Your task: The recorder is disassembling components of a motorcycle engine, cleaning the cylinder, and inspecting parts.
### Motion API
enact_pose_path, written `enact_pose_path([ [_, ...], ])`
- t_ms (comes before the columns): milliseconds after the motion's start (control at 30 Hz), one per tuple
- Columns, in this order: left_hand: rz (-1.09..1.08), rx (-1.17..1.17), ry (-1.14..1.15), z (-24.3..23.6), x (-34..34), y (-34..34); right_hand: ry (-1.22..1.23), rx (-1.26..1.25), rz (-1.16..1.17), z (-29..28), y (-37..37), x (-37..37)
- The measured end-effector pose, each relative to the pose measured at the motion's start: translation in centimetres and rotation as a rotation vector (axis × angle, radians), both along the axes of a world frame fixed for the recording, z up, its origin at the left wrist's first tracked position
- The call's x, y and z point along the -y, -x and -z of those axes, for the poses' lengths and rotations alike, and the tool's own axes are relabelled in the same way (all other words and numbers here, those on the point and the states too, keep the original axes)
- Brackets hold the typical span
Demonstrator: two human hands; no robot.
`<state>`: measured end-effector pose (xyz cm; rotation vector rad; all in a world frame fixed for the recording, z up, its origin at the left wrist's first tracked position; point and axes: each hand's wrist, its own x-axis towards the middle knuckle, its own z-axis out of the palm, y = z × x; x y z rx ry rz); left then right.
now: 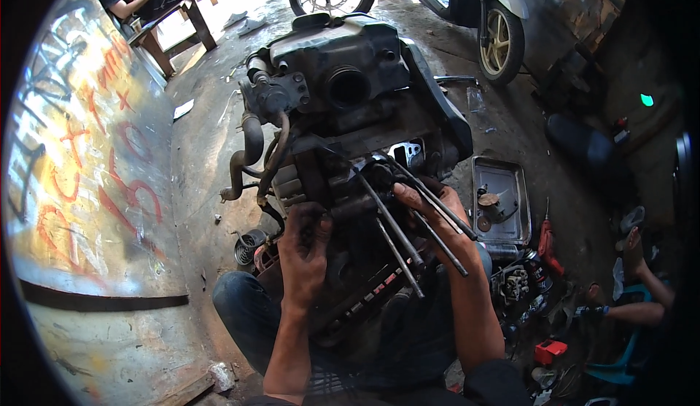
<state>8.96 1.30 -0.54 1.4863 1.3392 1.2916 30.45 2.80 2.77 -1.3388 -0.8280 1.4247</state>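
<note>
A dark, greasy scooter engine stands on the floor between my knees. Several long metal studs stick out of it toward me. My left hand is curled closed against the engine's left side, thumb pressed to the fingers; whatever it pinches is hidden. On the other side, my right hand reaches in behind the studs, its thumb near their bases at the crankcase opening. The right fingers are bent round the engine's edge and partly covered. A black housing with a round opening tops the engine, and a bent hose hangs at its left.
A metal tray with small parts lies at right, near a red-handled tool and loose parts. Another person's arm enters at far right. A painted metal panel borders the left; a scooter wheel stands behind.
</note>
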Motion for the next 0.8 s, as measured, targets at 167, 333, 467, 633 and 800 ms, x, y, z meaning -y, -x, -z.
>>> enact_pose_path([
  [167,-0.012,0.080,-0.039,0.3,0.4,-0.4,-0.051,0.079,0.003,0.3,0.1,0.2],
  [333,-0.062,0.118,-0.003,0.1,0.7,-0.1,-0.041,0.123,0.044,0.1,0.1,0.4],
  [467,-0.051,0.066,-0.064,0.1,0.1,0.0,-0.044,0.140,0.067,0.0,-0.1,0.6],
  [633,-0.072,0.174,-0.022,0.8,0.3,0.2,-0.111,0.130,0.118,0.6,-1.3,2.9],
  [800,-0.081,0.204,-0.011,0.3,0.7,-0.5,-0.159,0.667,0.777,5.7,-8.3,17.9],
])
